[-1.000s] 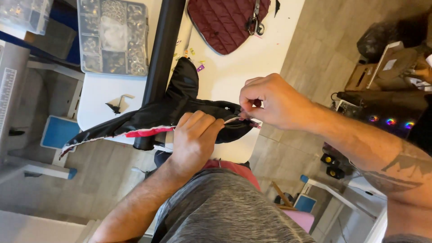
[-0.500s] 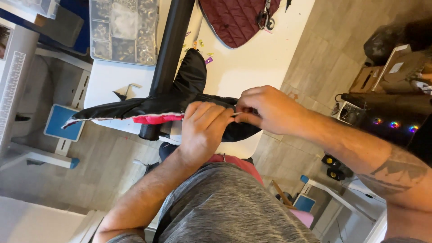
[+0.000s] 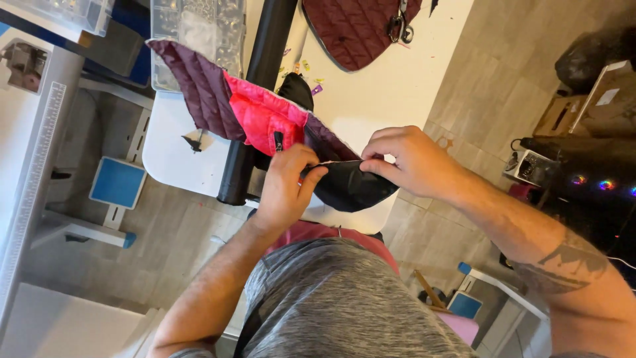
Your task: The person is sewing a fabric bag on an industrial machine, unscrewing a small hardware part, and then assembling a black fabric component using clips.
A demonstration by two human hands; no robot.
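Seen from above, a person's left hand [image 3: 286,189] and right hand [image 3: 405,159] both pinch the same fabric piece [image 3: 265,122] — a half-sewn item of maroon quilted cloth, bright pink lining and black material. The left hand's fingers are closed on the black edge just below the pink panel; the right hand's fingertips grip the same edge a little to the right, the two hands close together with a short stretch of seam between them. The quilted maroon flap rises up and away to the left of the left hand, held in the air above a white table [image 3: 397,86]. A black pole [image 3: 255,99] runs behind the fabric, just beyond the left hand. Farther out past the right hand lies a second maroon quilted piece [image 3: 354,30] with a metal clasp [image 3: 399,25] on it. Beyond the left hand sits a clear plastic box [image 3: 199,33] of small parts — and a few small coloured clips [image 3: 306,71] are scattered on the table nearby.
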